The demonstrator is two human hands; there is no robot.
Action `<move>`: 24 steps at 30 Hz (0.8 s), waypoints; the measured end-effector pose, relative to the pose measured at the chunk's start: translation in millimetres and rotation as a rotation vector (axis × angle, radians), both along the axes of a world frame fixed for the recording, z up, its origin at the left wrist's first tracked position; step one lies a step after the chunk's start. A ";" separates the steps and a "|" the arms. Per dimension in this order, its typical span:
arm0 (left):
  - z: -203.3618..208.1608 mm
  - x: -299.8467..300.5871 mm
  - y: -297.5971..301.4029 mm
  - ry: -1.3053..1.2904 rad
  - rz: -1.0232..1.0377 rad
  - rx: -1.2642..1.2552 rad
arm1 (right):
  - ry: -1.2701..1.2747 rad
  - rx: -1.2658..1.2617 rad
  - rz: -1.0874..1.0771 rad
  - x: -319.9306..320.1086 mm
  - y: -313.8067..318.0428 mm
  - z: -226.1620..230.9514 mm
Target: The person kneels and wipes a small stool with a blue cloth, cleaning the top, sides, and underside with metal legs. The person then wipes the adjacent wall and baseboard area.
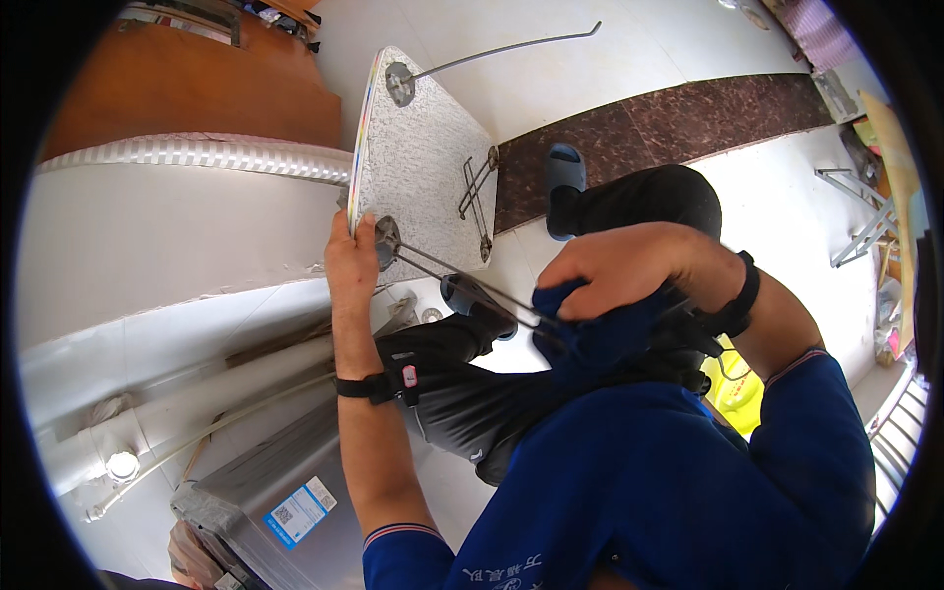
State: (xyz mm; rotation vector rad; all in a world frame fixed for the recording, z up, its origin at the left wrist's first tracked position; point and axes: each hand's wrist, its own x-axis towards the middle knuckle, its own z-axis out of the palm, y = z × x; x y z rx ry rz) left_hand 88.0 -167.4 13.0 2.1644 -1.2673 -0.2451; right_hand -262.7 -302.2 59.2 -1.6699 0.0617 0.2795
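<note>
A small folding table point(423, 167) with a speckled grey underside stands on its edge, its thin metal legs sticking out. My left hand point(351, 258) grips the lower corner of the tabletop, next to a round leg mount point(385, 241). My right hand point(629, 267) is closed on a dark blue cloth point(590, 334) pressed around one wire leg point(472, 285) that runs from that mount toward me. Another long wire leg point(511, 47) juts out from the top mount. Both wrists carry black straps.
A white wall and a ribbed metal edge point(197, 152) lie left of the table. A grey box with a blue-and-white label point(295, 511) sits at lower left. My dark-trousered legs and blue slippers point(565, 167) rest on a white tiled floor with a dark stone strip point(688, 113).
</note>
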 end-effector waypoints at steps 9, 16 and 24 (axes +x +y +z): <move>4.9 -1.0 0.4 0.001 0.037 0.082 | 0.202 -0.012 -0.051 -3.0 -31.6 -25.0; 5.2 -6.4 -0.5 0.055 0.067 0.078 | 0.167 -0.061 -0.232 -11.7 -63.7 2.1; 3.8 -7.5 -0.5 -0.041 0.014 0.014 | -0.103 0.082 -0.513 -35.3 -74.5 35.8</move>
